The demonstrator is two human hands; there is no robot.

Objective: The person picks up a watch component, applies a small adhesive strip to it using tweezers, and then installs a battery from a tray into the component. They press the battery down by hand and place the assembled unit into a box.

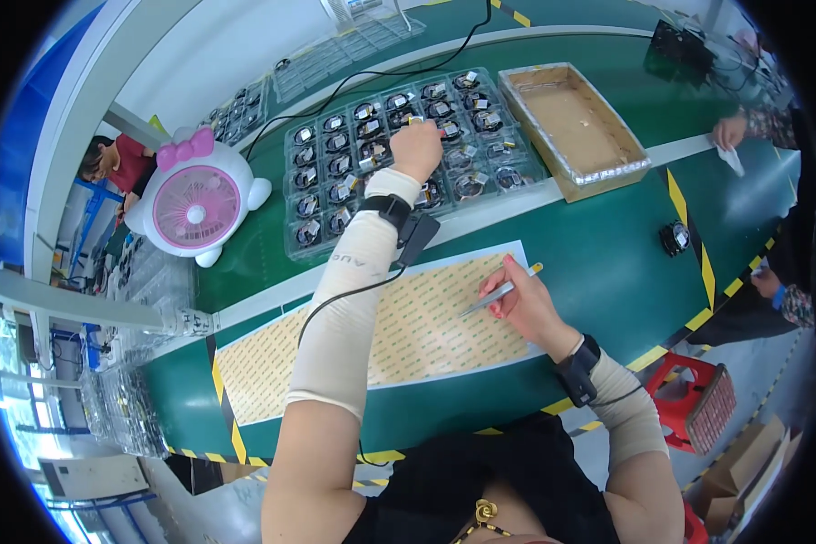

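Observation:
My left hand (417,148) reaches out over a clear plastic tray (310,249) of several small round black parts and closes its fingers on one of them near the tray's middle. My right hand (528,306) rests on a long tan sheet of small stickers (399,340) lying on the green table and holds metal tweezers (497,292) whose tips point left onto the sheet. Both wrists carry black bands, and a cable runs from the left one.
An open cardboard box (576,122) lies right of the tray. A pink and white cat-shaped fan (197,201) stands at the left. One loose round black part (675,238) sits on the table at the right. Other people's hands (728,134) work at the far right. A red stool (698,399) stands below.

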